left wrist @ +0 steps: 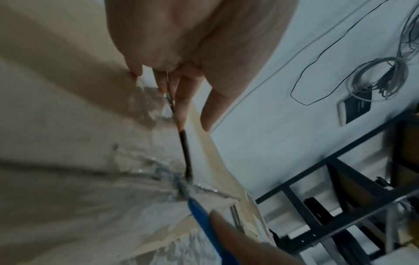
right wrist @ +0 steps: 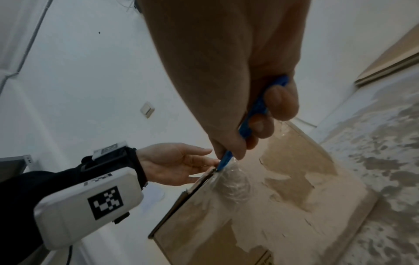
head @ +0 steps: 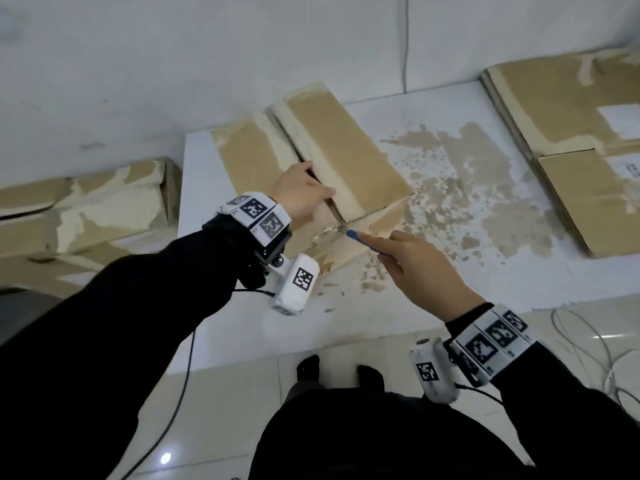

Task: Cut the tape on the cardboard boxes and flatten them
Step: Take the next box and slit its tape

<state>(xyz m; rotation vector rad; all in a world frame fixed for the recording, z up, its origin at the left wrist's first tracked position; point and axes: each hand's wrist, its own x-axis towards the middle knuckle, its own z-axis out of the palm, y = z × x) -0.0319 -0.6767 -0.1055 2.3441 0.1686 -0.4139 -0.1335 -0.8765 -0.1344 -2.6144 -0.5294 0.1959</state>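
Note:
A brown cardboard box (head: 346,157) with a peeled, patchy surface lies on the white table (head: 221,323). Its two top flaps meet in a dark seam. My left hand (head: 301,192) rests on the box top at the seam, fingers (left wrist: 181,104) straight along the gap. My right hand (head: 412,261) grips a blue utility knife (head: 360,237). The knife's blade sits at the near end of the seam, in crumpled clear tape (left wrist: 158,172). In the right wrist view the blue utility knife (right wrist: 256,109) tip meets the clear tape (right wrist: 229,179) at the box's top edge.
A stack of flattened cardboard (head: 571,140) lies at the table's right. More worn boxes (head: 86,209) sit left of the table. Torn paper residue (head: 467,202) covers the table's middle. Cables (head: 588,344) lie on the floor at right; a dark metal rack (left wrist: 340,206) stands nearby.

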